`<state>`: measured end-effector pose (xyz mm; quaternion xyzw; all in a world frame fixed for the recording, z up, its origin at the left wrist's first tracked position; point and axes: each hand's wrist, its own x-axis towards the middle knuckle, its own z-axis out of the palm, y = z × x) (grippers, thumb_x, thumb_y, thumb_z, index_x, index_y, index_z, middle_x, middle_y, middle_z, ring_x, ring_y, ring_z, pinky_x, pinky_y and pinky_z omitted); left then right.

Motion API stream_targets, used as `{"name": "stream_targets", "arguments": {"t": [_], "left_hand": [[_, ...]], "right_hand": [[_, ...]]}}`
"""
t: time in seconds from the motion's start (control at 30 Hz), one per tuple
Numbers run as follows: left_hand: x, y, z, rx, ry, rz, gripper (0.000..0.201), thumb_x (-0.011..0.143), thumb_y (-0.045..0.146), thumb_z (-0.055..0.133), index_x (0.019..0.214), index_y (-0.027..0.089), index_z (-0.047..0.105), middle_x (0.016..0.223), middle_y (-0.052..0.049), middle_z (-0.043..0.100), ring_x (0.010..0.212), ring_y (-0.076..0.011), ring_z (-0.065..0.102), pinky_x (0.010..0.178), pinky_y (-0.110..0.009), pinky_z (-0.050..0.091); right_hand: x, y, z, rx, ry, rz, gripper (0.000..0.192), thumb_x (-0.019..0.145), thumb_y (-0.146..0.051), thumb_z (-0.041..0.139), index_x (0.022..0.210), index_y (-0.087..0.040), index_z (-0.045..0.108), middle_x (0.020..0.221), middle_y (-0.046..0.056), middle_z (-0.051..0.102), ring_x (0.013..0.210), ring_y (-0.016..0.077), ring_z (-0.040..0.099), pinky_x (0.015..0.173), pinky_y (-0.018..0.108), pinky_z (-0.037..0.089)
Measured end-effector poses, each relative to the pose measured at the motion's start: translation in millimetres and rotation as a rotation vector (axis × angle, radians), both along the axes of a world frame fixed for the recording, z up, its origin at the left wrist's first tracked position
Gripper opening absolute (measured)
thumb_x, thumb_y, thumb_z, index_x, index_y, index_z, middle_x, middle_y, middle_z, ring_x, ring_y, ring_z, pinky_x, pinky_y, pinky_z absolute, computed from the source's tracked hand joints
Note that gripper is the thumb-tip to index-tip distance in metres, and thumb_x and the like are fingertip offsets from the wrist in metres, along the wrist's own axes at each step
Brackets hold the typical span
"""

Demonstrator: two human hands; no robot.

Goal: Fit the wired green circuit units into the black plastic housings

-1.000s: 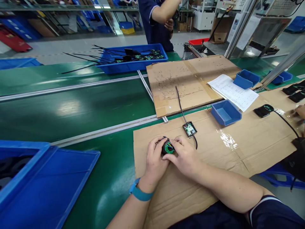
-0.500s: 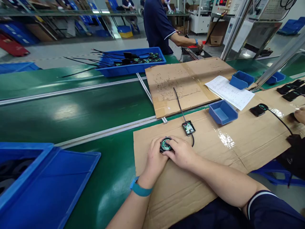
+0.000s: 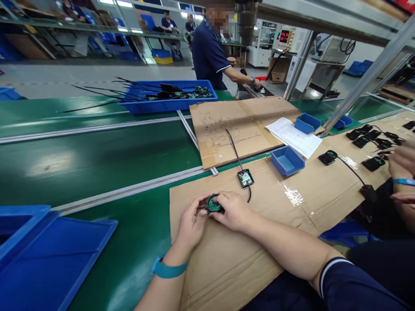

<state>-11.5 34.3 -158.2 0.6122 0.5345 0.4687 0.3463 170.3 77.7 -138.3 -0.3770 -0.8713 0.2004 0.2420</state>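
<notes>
A round black housing with a green circuit board inside it sits low over the cardboard between my two hands. My right hand is closed on its right side, with fingertips over the board and the thumb along the near edge. Curled around the left side is my left hand, its fingers at the rim and its thumb slightly off the near edge. Just beyond my hands lies a small square black box with an exposed circuit board. One black cable runs away from the box and another curves back toward my right hand.
Blue bins stand at the left and right of centre. A blue tray of cabled parts sits across the green bench. A printed sheet lies on cardboard. At right are several black units and another person's hands.
The camera view has tilted up and turned right, so the bench appears shifted left. My left thumb has drawn off the housing a little. The co-worker's hands at right have come up into view.
</notes>
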Motion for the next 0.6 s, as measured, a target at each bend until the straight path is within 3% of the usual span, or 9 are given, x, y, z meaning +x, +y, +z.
{"name": "stream_targets", "arguments": {"t": [0.1,0.2,0.3,0.47,0.53,0.6], "left_hand": [[1.9,1.0,1.0,-0.066,0.048,0.038,0.055,0.087,0.061,0.068,0.123,0.019,0.064,0.127,-0.014,0.067,0.116,-0.0308,0.064,0.102,-0.048,0.052],[5.6,1.5,7.0,-0.079,0.105,0.034,0.059,0.076,0.052,0.081,0.123,0.022,0.065,0.13,-0.011,0.066,0.123,-0.0311,0.061,0.108,-0.049,0.049],[6.8,2.3,11.2,-0.08,0.097,0.033,0.061,0.073,0.054,0.083,0.121,0.022,0.066,0.132,-0.011,0.066,0.125,-0.0314,0.061,0.111,-0.051,0.048],[-3.0,1.1,-1.5,-0.033,0.077,0.042,0.064,0.081,0.071,0.066,0.118,0.019,0.068,0.127,-0.015,0.069,0.118,-0.0338,0.064,0.107,-0.051,0.052],[-10.1,2.1,-13.9,-0.013,0.055,0.115,0.066,0.089,0.076,0.05,0.118,0.019,0.067,0.124,-0.014,0.07,0.115,-0.0329,0.066,0.101,-0.048,0.055],[-16.6,5.5,-25.7,0.001,0.015,0.225,0.062,0.092,0.075,0.045,0.117,0.022,0.065,0.119,-0.011,0.072,0.108,-0.0307,0.069,0.092,-0.045,0.06]], "right_hand": [[-0.1,0.7,-2.7,-0.025,0.006,-0.031,0.038,0.086,-0.034,0.077,0.113,-0.015,0.059,0.108,0.011,0.071,0.099,0.027,0.067,0.091,0.039,0.054],[0.4,1.8,-7.6,-0.033,0.035,-0.016,0.039,0.084,-0.032,0.078,0.114,-0.016,0.058,0.11,0.012,0.071,0.1,0.0268,0.067,0.091,0.039,0.054],[0.5,3.3,-11.8,-0.004,0.056,0.029,0.033,0.086,-0.031,0.077,0.111,-0.018,0.06,0.113,0.012,0.07,0.104,0.026,0.067,0.094,0.039,0.054],[1.3,2.9,-1.4,0.101,0.04,0.039,0.034,0.089,-0.042,0.074,0.11,-0.017,0.063,0.108,0.011,0.07,0.097,0.024,0.069,0.088,0.036,0.057],[1.7,2.6,8.8,0.199,0.137,0.025,0.036,0.091,-0.046,0.07,0.111,-0.016,0.063,0.113,0.011,0.07,0.1,0.022,0.069,0.091,0.033,0.057],[1.1,3.2,17.6,0.268,0.244,-0.002,0.043,0.091,-0.05,0.068,0.116,-0.016,0.062,0.123,0.013,0.068,0.108,0.0203,0.067,0.097,0.031,0.056]]}}
